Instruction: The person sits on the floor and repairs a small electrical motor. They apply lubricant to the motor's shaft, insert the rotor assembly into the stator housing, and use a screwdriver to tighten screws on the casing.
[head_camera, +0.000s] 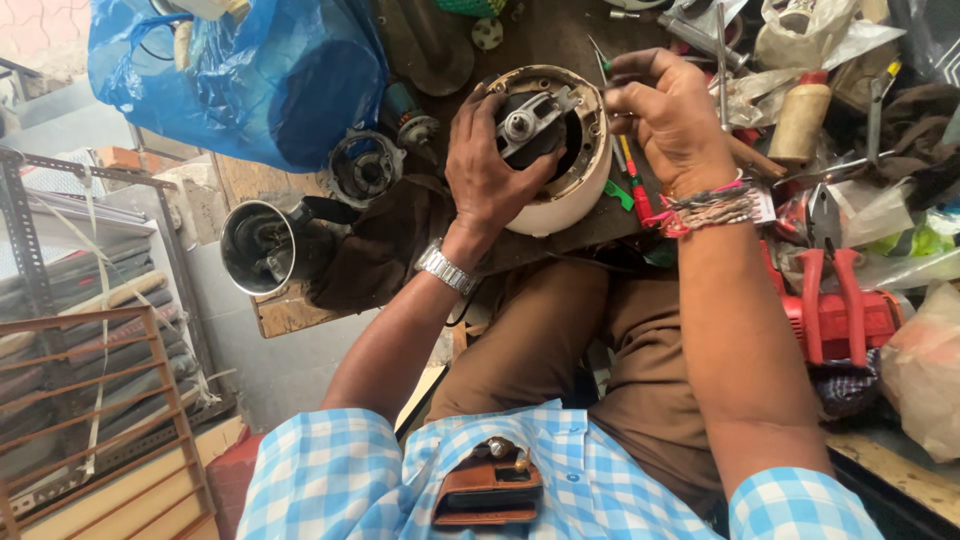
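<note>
A round cream-coloured appliance base (580, 190) lies upturned on the dark workbench, showing a black motor part with a metal bracket (535, 118) inside. My left hand (490, 165), with a metal watch on the wrist, grips the base's near rim with fingers over the black part. My right hand (668, 115), wearing coloured thread bands, holds a thin green-handled screwdriver (603, 62) at the base's far right rim.
A steel jar (262, 245) with a black handle lies on its side at the bench's left edge. A blue plastic bag (250, 75) sits behind it, beside a small motor housing (365, 165). Red-handled pliers (830, 300), bottles, bags and tools crowd the right side.
</note>
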